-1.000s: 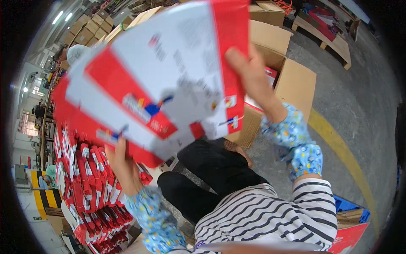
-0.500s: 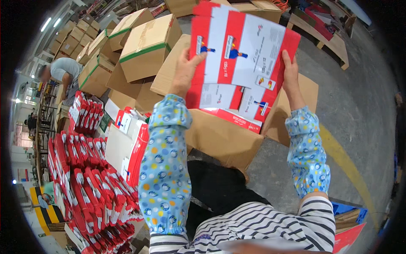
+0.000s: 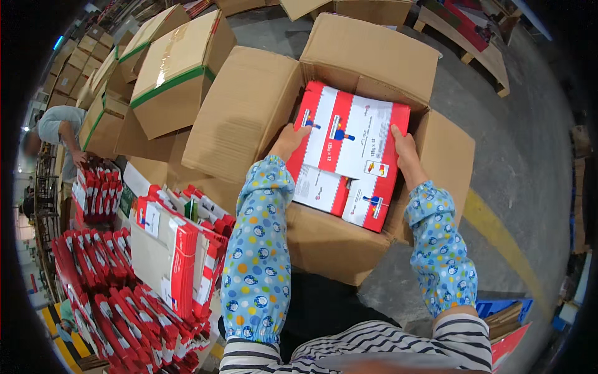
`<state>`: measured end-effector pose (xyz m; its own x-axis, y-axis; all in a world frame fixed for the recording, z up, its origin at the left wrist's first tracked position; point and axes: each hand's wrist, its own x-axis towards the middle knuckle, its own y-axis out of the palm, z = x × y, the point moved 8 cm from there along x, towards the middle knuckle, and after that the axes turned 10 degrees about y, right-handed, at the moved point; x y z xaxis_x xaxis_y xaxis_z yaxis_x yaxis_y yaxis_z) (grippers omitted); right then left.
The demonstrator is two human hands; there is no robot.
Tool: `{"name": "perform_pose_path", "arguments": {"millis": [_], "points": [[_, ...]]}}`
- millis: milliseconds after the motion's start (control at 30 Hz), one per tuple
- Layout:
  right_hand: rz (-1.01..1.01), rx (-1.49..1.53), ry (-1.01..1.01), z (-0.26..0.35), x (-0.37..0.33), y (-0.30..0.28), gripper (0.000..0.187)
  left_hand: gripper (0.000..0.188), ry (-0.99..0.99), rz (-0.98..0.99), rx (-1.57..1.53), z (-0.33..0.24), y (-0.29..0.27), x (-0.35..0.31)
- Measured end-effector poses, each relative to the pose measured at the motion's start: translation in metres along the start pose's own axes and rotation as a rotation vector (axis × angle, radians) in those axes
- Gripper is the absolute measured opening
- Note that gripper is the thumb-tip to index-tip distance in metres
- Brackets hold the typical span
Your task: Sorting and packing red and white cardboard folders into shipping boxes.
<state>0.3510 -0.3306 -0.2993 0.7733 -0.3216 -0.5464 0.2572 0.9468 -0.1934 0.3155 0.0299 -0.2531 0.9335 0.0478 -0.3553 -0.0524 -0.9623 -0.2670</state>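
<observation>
An open brown cardboard box (image 3: 330, 246) stands in front of me with its flaps spread outward. Within it lie flat, folded red-and-white printed cartons (image 3: 364, 134), gripped at both side edges. My left hand (image 3: 290, 142) is closed on their left edge, thumb on top. On the right edge, my right hand (image 3: 405, 149) holds on the same way, its fingers mostly hidden beneath. More red-and-white cartons (image 3: 321, 190) show just below the held ones, toward me. How many layers are in my grip cannot be seen.
Bundles of folded red-and-white cartons (image 3: 137, 318) are piled at my left, with a tied bundle (image 3: 180, 268) on top. Taped brown boxes (image 3: 168, 75) stand at the far left, near a bending person (image 3: 59, 128). A wooden pallet (image 3: 467, 50) lies far right; a blue crate (image 3: 507, 308) sits near right.
Both hands have lowered the cartons from above the box down into it. The view has shifted, so the box's inside and far flap now show. The person at left now reaches to the carton bundles.
</observation>
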Motion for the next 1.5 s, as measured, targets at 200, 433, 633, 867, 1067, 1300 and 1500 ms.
{"name": "perform_pose_path", "arguments": {"millis": [200, 433, 633, 867, 1067, 1300, 1500], "points": [[-0.066, -0.183, 0.114, -0.010, 0.008, 0.009, 0.064, 0.076, 0.016, 0.212, -0.148, 0.029, 0.006, -0.005], [-0.273, -0.379, -0.004, -0.006, 0.007, -0.007, 0.074, 0.117, 0.123, 0.242, 0.225, 0.061, -0.006, -0.001], [-0.254, -0.468, -0.014, 0.010, -0.022, 0.004, 0.067, 0.118, 0.109, 0.127, 0.496, 0.054, -0.020, -0.005], [-0.591, -0.840, -0.707, 0.048, -0.072, 0.014, 0.049, 0.077, 0.167, -0.058, 0.802, 0.021, 0.000, -0.027], [0.336, -1.560, -1.035, -0.012, -0.174, 0.103, 0.025, 0.011, 0.606, 0.000, 1.472, -0.001, 0.034, -0.067], [0.380, -1.722, -0.907, -0.044, -0.162, 0.101, 0.025, 0.020, 0.263, 0.152, 1.344, 0.039, 0.017, -0.054], [0.424, -1.775, -0.810, -0.074, -0.146, 0.105, 0.041, 0.027, 0.359, 0.229, 1.225, 0.024, 0.005, -0.100]]}}
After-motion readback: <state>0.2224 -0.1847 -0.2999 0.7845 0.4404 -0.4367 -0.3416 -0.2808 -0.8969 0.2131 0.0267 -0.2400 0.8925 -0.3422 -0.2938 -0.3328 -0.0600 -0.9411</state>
